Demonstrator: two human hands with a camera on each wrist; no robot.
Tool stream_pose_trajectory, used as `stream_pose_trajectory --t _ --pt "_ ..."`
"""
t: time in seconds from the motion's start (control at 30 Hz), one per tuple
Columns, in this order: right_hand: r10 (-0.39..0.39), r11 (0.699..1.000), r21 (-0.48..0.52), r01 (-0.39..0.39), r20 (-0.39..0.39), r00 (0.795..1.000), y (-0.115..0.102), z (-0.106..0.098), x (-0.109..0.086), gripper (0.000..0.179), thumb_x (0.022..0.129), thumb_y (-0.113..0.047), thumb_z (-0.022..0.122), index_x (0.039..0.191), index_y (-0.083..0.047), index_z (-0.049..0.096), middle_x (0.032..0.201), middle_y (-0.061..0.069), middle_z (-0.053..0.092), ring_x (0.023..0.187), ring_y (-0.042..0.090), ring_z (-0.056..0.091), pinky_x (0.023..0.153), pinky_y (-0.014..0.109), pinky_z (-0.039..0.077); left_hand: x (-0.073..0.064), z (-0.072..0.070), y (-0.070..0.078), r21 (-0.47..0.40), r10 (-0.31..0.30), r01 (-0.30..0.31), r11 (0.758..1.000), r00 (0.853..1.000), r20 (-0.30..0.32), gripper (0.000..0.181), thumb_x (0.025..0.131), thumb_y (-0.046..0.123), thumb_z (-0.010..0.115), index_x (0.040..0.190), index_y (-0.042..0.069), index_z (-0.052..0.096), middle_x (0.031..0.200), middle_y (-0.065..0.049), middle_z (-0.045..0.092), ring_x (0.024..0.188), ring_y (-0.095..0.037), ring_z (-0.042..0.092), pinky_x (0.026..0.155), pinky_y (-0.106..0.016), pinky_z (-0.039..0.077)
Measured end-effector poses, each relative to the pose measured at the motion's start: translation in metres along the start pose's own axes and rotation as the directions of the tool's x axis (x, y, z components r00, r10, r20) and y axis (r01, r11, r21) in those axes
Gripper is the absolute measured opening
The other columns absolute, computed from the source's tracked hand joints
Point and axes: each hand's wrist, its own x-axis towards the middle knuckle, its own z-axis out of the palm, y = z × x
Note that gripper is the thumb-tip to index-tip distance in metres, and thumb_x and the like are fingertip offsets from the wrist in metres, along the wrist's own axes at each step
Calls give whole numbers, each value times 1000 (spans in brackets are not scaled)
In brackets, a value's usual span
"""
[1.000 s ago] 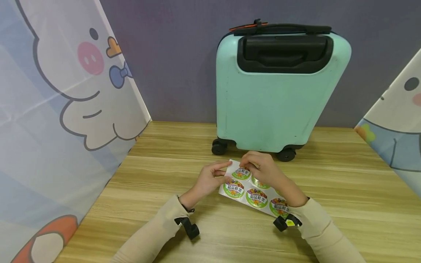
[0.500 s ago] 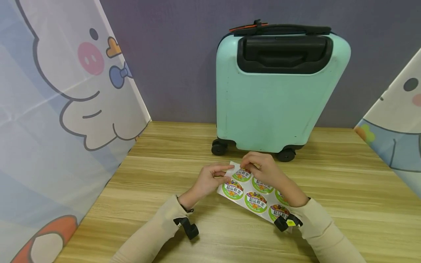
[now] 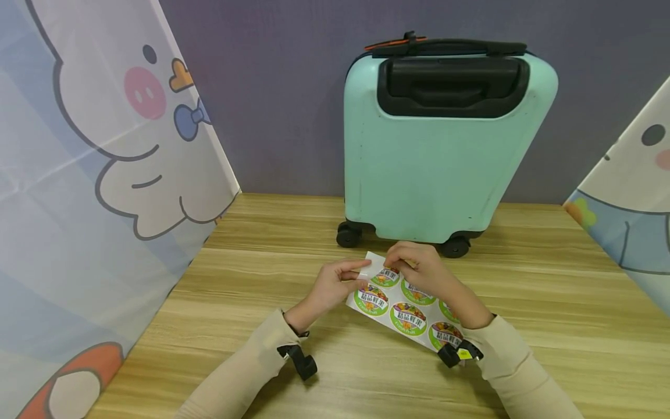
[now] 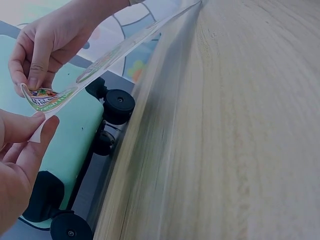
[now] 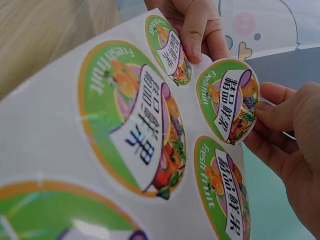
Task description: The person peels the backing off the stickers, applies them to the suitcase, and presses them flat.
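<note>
A white sheet of round fruit stickers (image 3: pixel 432 315), green-rimmed with printed lettering, is held tilted above the table before the suitcase. My left hand (image 3: pixel 330 290) pinches the sheet's left corner between thumb and fingers. With thumb and forefinger my right hand (image 3: pixel 423 269) pinches the edge of the corner sticker (image 5: pixel 227 100). In the left wrist view this sticker curls up off its backing at the pinched edge, while its other side lies along the sheet. The remaining stickers in view lie flat. My right forearm hides the sheet's right end in the head view.
A mint-green suitcase (image 3: pixel 439 174) with black wheels and handle stands upright right behind the hands. The wooden table (image 3: pixel 251 233) meets a grey back wall (image 3: pixel 262 105). Cartoon-printed cloths (image 3: pixel 94 192) hang at both sides. Black wrist cameras (image 3: pixel 302 362) are strapped to the sleeves.
The sticker sheet has shifted and tilted slightly, its near edge dipping and then rising a little. Both hands keep their pinch in almost the same place.
</note>
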Motion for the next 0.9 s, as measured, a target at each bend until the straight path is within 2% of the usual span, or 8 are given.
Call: stream_pose_trajectory --t 0.2,0.47,0.63,0.9 --pt "-11 999 31 11 0 1000 -1 -1 1 36 75 30 64 86 -4 70 84 7 68 67 17 59 63 16 46 0 0 0 5 -25 25 1000 999 -29 41 86 -12 69 127 -6 65 126 -23 62 100 -32 70 74 -30 58" --pt "4 1000 25 -4 3 1000 -1 -2 -1 36 75 30 65 86 -4 70 85 8 68 69 17 60 64 16 47 1 0 -1 -7 -51 51 999 998 -39 42 86 -13 69 127 -5 65 125 -23 62 101 -31 69 76 -30 58" --pt "60 998 -16 -60 -7 998 -1 -3 -2 36 76 29 65 85 -5 71 86 6 70 71 17 63 65 16 47 2 0 -3 14 -48 49 999 997 -60 42 85 -13 69 126 -6 65 128 -22 61 101 -31 69 76 -30 58" --pt "121 990 -69 -121 1 993 -1 -2 -5 33 78 25 67 84 -7 72 87 4 71 74 16 66 66 15 49 1 1 -5 20 -24 25 999 999 -46 41 85 -16 67 126 -9 64 132 -25 59 101 -34 69 77 -30 58"
